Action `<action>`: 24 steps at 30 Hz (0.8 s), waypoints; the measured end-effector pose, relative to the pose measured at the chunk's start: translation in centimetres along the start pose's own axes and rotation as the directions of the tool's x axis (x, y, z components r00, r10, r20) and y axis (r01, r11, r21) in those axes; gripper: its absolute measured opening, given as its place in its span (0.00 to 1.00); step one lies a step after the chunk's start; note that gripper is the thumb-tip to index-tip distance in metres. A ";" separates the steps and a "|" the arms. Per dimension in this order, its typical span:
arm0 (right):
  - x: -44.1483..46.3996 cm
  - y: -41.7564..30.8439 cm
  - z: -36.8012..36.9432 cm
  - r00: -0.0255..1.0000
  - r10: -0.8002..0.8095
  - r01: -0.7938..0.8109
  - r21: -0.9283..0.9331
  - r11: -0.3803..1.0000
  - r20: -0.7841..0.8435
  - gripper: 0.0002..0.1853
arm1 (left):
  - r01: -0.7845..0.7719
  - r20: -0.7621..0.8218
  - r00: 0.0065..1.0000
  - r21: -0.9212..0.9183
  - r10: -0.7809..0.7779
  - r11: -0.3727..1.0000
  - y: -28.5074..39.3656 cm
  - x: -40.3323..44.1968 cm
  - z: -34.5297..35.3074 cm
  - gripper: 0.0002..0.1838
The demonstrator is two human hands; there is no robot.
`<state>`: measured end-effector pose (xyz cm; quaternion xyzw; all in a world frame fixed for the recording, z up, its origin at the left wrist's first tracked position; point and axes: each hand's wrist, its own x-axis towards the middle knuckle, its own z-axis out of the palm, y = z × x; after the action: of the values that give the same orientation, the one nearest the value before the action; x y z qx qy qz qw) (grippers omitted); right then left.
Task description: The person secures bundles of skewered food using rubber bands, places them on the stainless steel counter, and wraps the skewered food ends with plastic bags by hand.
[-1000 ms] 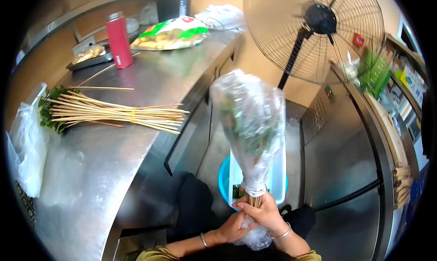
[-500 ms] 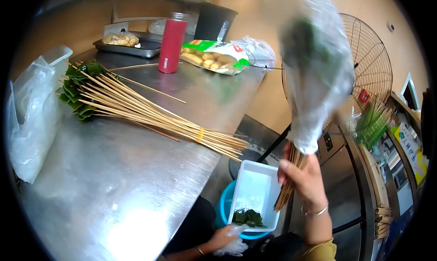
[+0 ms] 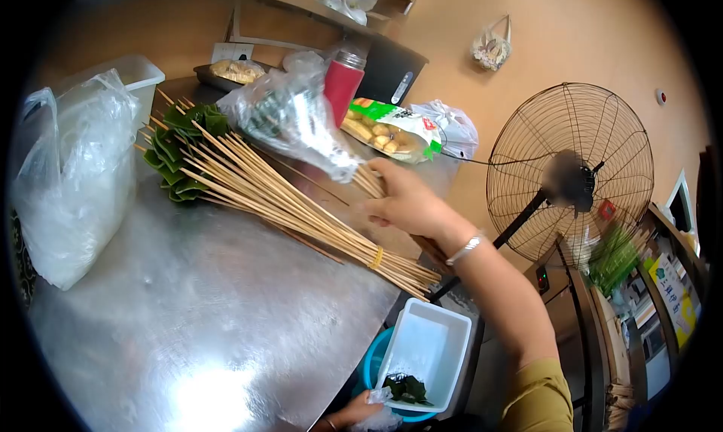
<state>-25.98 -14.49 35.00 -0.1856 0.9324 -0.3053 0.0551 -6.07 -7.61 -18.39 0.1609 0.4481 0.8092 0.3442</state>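
Note:
My right hand (image 3: pixel 410 199) is closed round the sticks of a skewer bundle (image 3: pixel 297 120) whose top end is wrapped in a clear plastic bag. The bundle is over the far part of the metal table, in front of the red bottle (image 3: pixel 344 86). Below it lies another bundle of bamboo skewers (image 3: pixel 301 214) with folded green leaves at one end and a yellow band round the sticks. At the bottom, my left hand (image 3: pixel 358 411) grips a crumpled clear plastic bag (image 3: pixel 379 417) beside the white tub (image 3: pixel 429 342), which has dark green leaf pieces (image 3: pixel 407 388) inside.
A large plastic bag (image 3: pixel 75 191) stands at the table's left, by a white container (image 3: pixel 143 74). At the back are a tray with a bagged item (image 3: pixel 237 71), a food packet (image 3: pixel 392 131) and a black bin (image 3: pixel 395 71). A fan (image 3: pixel 570 176) stands right.
My right hand has brought the bagged skewer bundle from upright at the right to lying leftward over the table. The view has shifted; my left hand stays by the tub.

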 end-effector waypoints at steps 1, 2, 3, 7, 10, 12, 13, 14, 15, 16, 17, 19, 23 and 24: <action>1.9 1.1 1.0 0.981 -0.183 0.172 -0.141 0.975 -0.068 0.27 | 0.023 -0.041 0.999 -0.020 -0.024 1.000 -0.2 0.0 0.1 0.22; 2.4 1.3 1.3 0.956 -0.279 0.256 -0.212 0.943 -0.086 0.28 | 0.034 -0.068 0.997 -0.023 -0.035 0.999 -0.8 0.0 0.1 0.22; 2.9 1.4 1.7 0.922 -0.373 0.332 -0.286 0.899 -0.103 0.28 | 0.037 -0.083 0.996 -0.018 -0.038 0.999 -1.3 0.2 -0.2 0.22; 0.1 -0.9 2.8 0.717 -0.679 0.513 -0.538 0.669 -0.160 0.30 | 0.043 -0.107 0.993 -0.009 -0.044 0.999 -2.6 0.7 -0.2 0.22; -1.2 -0.7 3.2 0.859 -0.512 0.487 -0.325 0.811 0.010 0.34 | 0.052 -0.119 0.992 0.001 -0.052 0.999 -3.4 0.9 -0.2 0.22; -1.9 -1.1 3.0 0.868 -0.496 0.481 -0.281 0.830 0.023 0.35 | 0.052 -0.125 0.991 0.009 -0.051 0.999 -3.9 1.1 -0.5 0.23; -2.2 -1.6 2.9 0.875 -0.482 0.477 -0.245 0.844 0.042 0.35 | 0.048 -0.129 0.991 0.007 -0.047 0.999 -4.1 1.3 -0.4 0.23; -2.9 -2.6 2.9 0.874 -0.483 0.479 -0.243 0.843 0.046 0.35 | 0.042 -0.121 0.992 0.003 -0.041 0.999 -4.4 1.5 -0.5 0.23; -3.8 -3.7 3.1 0.896 -0.424 0.442 -0.204 0.873 0.128 0.36 | 0.036 -0.113 0.993 0.000 -0.036 0.999 -4.8 1.7 -0.6 0.23; -4.3 -4.2 3.4 0.908 -0.363 0.399 -0.169 0.901 0.209 0.36 | 0.026 -0.093 0.995 -0.003 -0.026 1.000 -4.7 1.6 -0.5 0.23; -4.5 -3.8 4.3 0.909 -0.361 0.397 -0.170 0.902 0.208 0.36 | 0.027 -0.091 0.996 -0.002 -0.027 1.000 -4.6 1.5 -0.6 0.23; -4.7 -3.0 6.3 0.768 -0.629 0.596 -0.494 0.633 0.121 0.42 | 0.039 -0.061 0.997 -0.007 -0.039 0.999 -3.5 1.2 -0.6 0.23; -4.1 -4.4 6.3 0.932 -0.313 0.363 -0.482 0.797 0.184 0.27 | 0.104 -0.044 0.994 0.019 -0.103 0.994 -1.7 0.7 -0.5 0.23; -4.2 -4.3 6.3 0.933 -0.315 0.361 -0.482 0.798 0.175 0.27 | 0.069 -0.023 0.997 -0.015 -0.069 0.998 -1.8 0.6 -0.5 0.23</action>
<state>-19.35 -19.50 32.38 -0.3697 0.9279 -0.0462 -0.0109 -6.05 -6.81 -20.19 0.1331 0.4516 0.8020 0.3677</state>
